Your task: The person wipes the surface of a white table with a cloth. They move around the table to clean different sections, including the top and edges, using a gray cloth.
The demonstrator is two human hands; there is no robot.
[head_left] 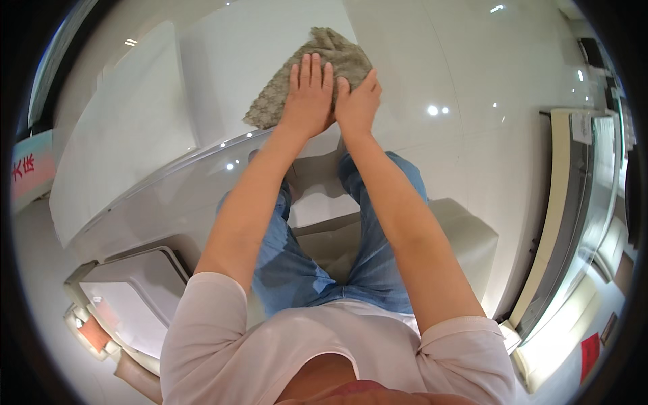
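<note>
As you lean over the white glossy counter [223, 61], your left hand [309, 94] lies flat, fingers together, pressed on the grey-brown patterned cloth [337, 54]. Your right hand [358, 101] rests just beside it, palm on the cloth's lower right edge. Most of the cloth spreads out beyond your fingertips and leftward.

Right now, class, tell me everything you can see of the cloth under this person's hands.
The cloth is a grey-beige, soft-looking fabric with a fine woven pattern, crumpled rather than flat. It lies on a glossy white surface near the top of the view. The left hand presses flat on it with fingers spread, and the right hand rests on it alongside. One corner trails down to the left.
</note>
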